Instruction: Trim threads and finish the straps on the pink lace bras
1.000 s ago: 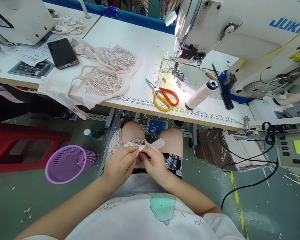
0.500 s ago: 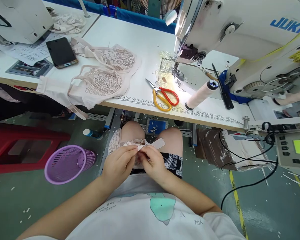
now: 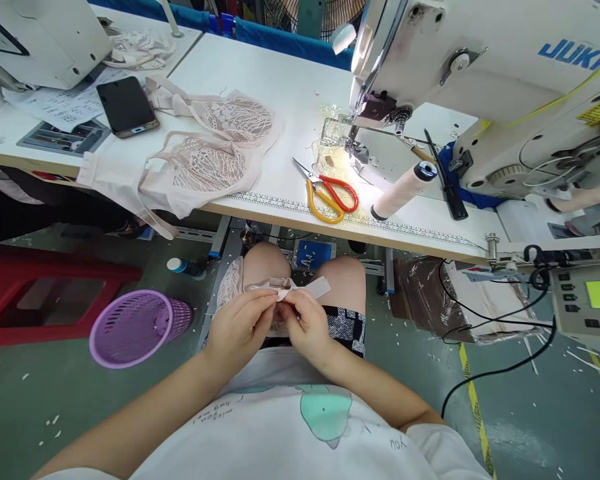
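Over my lap, both hands pinch a pale pink bra (image 3: pixel 319 287), whose band end sticks out to the right. My left hand (image 3: pixel 243 327) is closed on it, fingertips close to those of my right hand (image 3: pixel 307 327), which is closed on the same piece. Part of its lace (image 3: pixel 230 283) hangs over my left thigh; the rest lies hidden under my hands. On the table ahead lies another pale pink lace bra (image 3: pixel 210 163), one band hanging over the edge. Scissors (image 3: pixel 330 197) with a red and a yellow handle rest near the table's front.
A sewing machine (image 3: pixel 480 67) stands at right, with a thread cone (image 3: pixel 405 191) and black tweezers (image 3: pixel 447 180) beside it. A phone (image 3: pixel 127 107) lies at left. On the floor are a purple basket (image 3: pixel 130 330), a red stool (image 3: pixel 55 300) and a plastic-wrapped bundle (image 3: pixel 425 300).
My hands keep their pinch on the bra with barely any movement. The camera view has shifted very slightly.
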Demonstrator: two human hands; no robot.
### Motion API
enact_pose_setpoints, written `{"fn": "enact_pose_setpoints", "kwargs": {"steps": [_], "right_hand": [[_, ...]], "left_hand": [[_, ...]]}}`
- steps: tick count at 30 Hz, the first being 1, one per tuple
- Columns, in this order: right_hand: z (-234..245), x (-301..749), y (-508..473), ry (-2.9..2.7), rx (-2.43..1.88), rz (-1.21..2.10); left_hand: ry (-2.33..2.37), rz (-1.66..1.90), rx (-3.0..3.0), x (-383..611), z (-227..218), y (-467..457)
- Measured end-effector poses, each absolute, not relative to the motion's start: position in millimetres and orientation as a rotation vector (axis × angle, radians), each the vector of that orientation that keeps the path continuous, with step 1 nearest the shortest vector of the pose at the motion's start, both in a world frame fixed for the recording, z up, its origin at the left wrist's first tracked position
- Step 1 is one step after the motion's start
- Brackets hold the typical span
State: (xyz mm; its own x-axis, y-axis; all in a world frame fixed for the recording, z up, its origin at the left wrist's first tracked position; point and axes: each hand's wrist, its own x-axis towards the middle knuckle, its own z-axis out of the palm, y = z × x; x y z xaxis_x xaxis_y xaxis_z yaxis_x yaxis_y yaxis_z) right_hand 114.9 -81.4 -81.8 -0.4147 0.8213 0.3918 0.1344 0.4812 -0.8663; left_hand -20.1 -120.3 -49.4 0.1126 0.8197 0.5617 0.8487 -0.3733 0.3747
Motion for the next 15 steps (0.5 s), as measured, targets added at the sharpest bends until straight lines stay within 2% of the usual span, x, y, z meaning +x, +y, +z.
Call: {"fn": "enact_pose_setpoints", "kwargs": {"steps": [15], "right_hand": [[-74.2, 112.6, -76.9, -1.797, -0.798, 1.019]], "left_hand": [[-1.807, -1.121, -2.298, -19.3, -38.9, -114.3]]}}
